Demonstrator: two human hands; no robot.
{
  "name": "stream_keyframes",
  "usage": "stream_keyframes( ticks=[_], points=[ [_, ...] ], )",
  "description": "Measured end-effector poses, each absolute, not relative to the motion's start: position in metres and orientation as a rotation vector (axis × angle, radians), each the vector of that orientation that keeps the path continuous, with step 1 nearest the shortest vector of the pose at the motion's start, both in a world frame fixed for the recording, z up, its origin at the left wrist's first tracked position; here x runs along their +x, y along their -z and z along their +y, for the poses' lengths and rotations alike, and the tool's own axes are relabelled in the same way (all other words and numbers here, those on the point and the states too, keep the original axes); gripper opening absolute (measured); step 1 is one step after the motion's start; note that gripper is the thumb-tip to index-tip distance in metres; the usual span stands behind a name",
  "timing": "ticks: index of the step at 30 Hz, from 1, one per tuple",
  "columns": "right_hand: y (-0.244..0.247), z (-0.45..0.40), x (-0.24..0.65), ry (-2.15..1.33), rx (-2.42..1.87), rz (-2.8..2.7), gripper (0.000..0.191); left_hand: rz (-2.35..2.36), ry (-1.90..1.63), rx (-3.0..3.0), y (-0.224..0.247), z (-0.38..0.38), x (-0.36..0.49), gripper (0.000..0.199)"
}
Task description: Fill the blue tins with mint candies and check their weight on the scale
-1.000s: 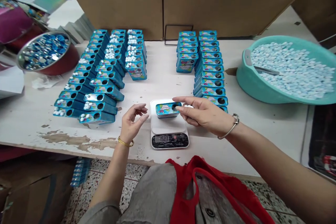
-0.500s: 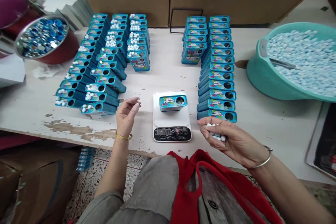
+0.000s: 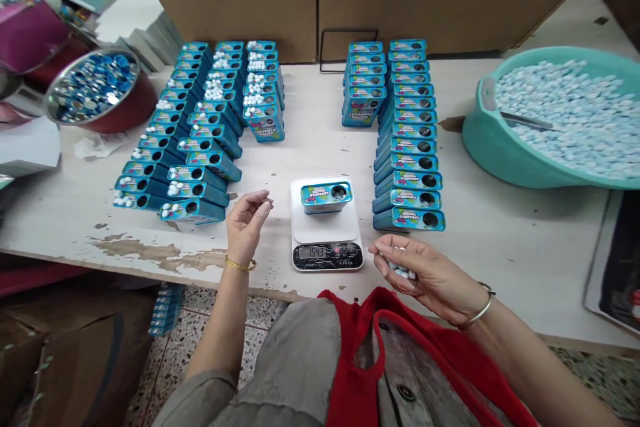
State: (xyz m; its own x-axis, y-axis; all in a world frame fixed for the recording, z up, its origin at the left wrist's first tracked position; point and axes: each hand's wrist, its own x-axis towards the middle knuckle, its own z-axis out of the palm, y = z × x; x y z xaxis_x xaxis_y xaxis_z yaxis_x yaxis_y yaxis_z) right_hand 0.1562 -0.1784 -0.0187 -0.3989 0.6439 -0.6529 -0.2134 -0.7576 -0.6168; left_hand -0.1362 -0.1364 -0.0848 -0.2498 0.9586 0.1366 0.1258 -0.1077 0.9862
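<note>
A blue candy tin (image 3: 325, 196) stands on the white digital kitchen scale (image 3: 327, 227), some pale candies showing through its round hole. The scale's display (image 3: 313, 253) looks like -1543. Left of the scale, my left hand (image 3: 246, 225) hovers above the table with thumb and fingers bent but apart, holding nothing visible. My right hand (image 3: 417, 271) is to the scale's right, its fingers cupped around a small handful of white and pale blue candies (image 3: 401, 271). It is apart from the tin on the scale.
Blue tins (image 3: 407, 180) stand in rows at right. More tins (image 3: 210, 158) at left carry white candies on their lids. A turquoise tub (image 3: 505, 163) of candies with a metal scoop (image 3: 527, 121) is far right. A bowl (image 3: 123, 113) of shiny blue-silver pieces stands far left.
My right hand has moved slightly left towards the scale with the candies in it. The view has shifted a little. The display reading looks changed by its last digit.
</note>
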Motion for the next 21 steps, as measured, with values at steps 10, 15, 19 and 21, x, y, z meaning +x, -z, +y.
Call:
stream_keyframes(
  ticks=[10,15,19,21],
  points=[
    [-0.011,-0.102,0.121,-1.975,-1.148,-1.024,0.032,1.413,-1.391,1.294,0.079,-0.134,-0.132,0.028],
    [-0.005,-0.11,0.13,-1.984,-1.179,-0.948,0.043,1.341,-1.196,1.699,0.063,-0.128,-0.13,0.043],
    [0.007,-0.139,0.14,-2.115,-1.176,-0.855,0.046,1.183,-0.804,2.269,0.036,-0.101,-0.108,0.064],
    [0.015,-0.154,0.144,-2.188,-1.154,-0.849,0.045,1.142,-0.679,2.451,0.025,-0.077,-0.092,0.043]
  ],
)
